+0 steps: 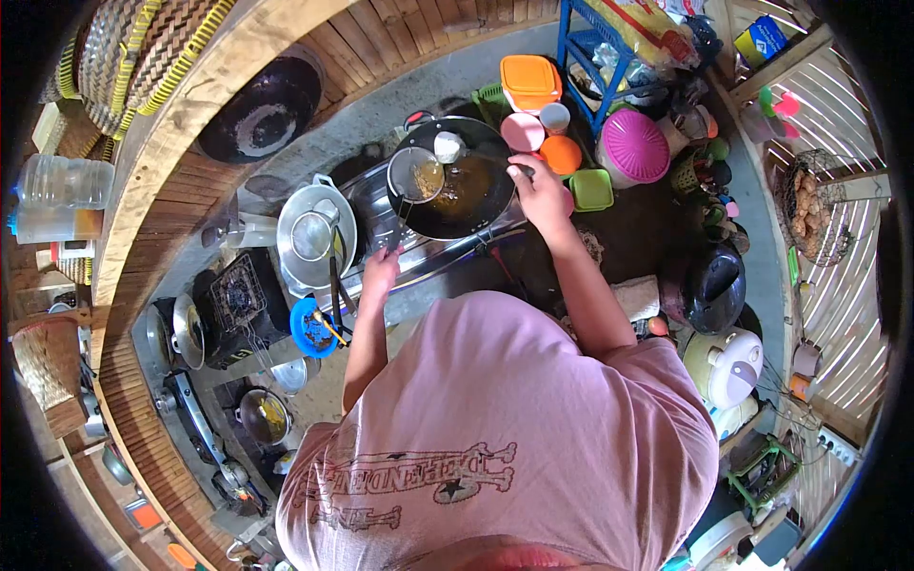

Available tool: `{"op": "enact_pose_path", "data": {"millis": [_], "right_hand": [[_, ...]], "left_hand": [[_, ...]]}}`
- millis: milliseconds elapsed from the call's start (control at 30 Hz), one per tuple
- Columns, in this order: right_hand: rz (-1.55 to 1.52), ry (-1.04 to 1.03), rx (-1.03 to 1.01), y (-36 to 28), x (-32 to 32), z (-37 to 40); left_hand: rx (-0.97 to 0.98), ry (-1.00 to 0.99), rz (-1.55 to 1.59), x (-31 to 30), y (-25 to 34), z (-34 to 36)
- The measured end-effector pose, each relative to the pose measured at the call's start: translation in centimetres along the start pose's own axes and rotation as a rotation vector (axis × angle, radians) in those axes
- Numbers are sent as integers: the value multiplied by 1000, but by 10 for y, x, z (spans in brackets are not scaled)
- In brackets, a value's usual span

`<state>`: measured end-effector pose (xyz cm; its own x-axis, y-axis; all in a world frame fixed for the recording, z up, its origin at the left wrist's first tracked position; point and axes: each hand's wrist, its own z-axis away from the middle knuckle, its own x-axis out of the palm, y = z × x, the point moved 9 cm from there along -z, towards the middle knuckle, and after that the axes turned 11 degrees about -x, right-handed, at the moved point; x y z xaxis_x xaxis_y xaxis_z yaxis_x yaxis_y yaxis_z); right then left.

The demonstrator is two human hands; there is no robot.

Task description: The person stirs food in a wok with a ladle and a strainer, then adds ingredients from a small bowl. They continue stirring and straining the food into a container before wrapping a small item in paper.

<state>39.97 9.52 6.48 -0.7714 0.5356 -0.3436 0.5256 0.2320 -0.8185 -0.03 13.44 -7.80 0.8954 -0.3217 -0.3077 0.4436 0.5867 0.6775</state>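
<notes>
My left hand (pixel 380 272) is closed round the dark handle of a round mesh strainer (pixel 416 174), which hangs over the left side of a black wok (pixel 486 217). Small golden-brown bits lie in the mesh. Brown liquid (pixel 468 190) covers part of the wok's bottom. At the wok's right rim my right hand (pixel 541 195) is closed on a thin handle that seems to run to a ladle (pixel 447 147) with a pale, shiny bowl inside the wok. My fingers hide part of that handle. The wok sits on a silver gas stove (pixel 419 257).
Left of the stove stands a metal pot (pixel 289 262) with another strainer (pixel 311 235) across it. A blue bowl (pixel 314 328) is nearer me. Coloured containers (pixel 530 81), a pink-lidded tub (pixel 633 145) and a blue rack (pixel 583 48) stand to the right. A second wok (pixel 262 109) hangs behind.
</notes>
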Motion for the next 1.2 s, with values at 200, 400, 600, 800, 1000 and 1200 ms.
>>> {"op": "enact_pose_path", "data": {"millis": [200, 400, 600, 800, 1000, 1200], "right_hand": [[218, -16, -45, -26, -31, -6], [294, -214, 42, -26, -9, 3], [-142, -181, 260, 41, 57, 38], [-594, -31, 536, 65, 69, 57], [-576, 28, 507, 70, 29, 50], [-206, 67, 213, 37, -26, 22]], "left_hand": [[10, 1, 68, -17, 19, 24], [1, -20, 215, -30, 36, 44], [23, -58, 289, -32, 44, 55], [13, -98, 372, -33, 42, 56], [8, -68, 376, -39, 43, 61], [7, -101, 349, -32, 26, 46]]}}
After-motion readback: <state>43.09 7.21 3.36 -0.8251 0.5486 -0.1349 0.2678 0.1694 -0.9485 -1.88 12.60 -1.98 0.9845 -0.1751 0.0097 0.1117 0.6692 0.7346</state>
